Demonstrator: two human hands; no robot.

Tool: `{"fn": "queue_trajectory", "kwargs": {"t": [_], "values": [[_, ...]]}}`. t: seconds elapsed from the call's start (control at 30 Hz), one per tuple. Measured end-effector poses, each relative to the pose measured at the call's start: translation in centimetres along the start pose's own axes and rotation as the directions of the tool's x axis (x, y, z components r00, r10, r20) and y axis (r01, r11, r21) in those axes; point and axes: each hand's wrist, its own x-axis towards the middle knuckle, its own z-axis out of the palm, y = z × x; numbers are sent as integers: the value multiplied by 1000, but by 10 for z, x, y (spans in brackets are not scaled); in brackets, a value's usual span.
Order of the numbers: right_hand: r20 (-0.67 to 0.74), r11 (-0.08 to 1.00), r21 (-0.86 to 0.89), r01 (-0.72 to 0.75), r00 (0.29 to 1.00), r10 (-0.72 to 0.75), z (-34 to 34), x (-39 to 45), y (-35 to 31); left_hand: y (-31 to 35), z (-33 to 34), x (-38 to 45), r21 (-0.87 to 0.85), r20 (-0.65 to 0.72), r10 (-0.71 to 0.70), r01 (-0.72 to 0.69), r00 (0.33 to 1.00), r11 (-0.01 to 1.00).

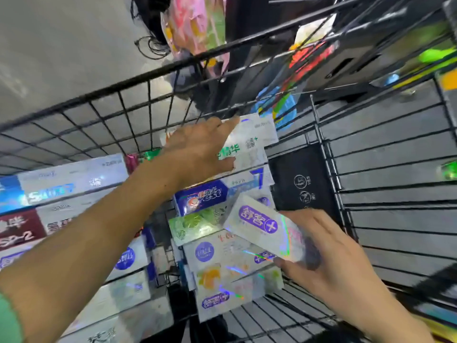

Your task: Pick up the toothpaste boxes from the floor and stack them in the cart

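We are holding a white-and-purple box [264, 229] in our right hand [338, 266] at centre right — its long axis running from upper left down to lower right. Our left hand [200, 147], fingers straight, is pressing the top box [249, 144] of the stack [222, 243] inside the cart [383, 169].

— What holds the boxes?

— A black wire cart [118, 112] with grid walls and a wire floor.

— What lies in it?

— Two stacks of toothpaste boxes. The left stack [74, 184] sits against the cart's left side, with a blue and white box on top. The middle stack [222, 243] rises near the far wall, its boxes white, blue and green. A black panel [304, 179] hangs on the right wall, just beside that stack.
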Motion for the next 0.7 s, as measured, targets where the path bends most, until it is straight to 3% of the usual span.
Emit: {"fn": "queue_trajectory", "kwargs": {"t": [0.23, 0.33, 0.4, 0.47, 0.6, 0.7], "values": [[32, 1000, -3, 25, 999, -25, 5, 4, 5, 0, 9, 14, 128, -103, 4, 9, 995, 992], [30, 999, -35, 33, 999, -32, 6, 6, 1, -4, 20, 18, 286, -200, 202, -140, 959, 948], [38, 996, -76, 45, 998, -42, 6, 7, -1, -4, 20, 24, 387, -188, 255, -167, 949, 907], [36, 992, -111, 59, 998, -55, 6, 8, -2, 0, 15, 29, 381, -152, 212, -140, 965, 914], [29, 969, -230, 94, 996, -89, 4, 15, 0, 3, 11, 29, 419, -132, 258, -182, 957, 889], [25, 941, -295, 168, 985, -169, -3, 36, 1, 8, -6, 15, 279, -211, 193, -131, 958, 951]]}}
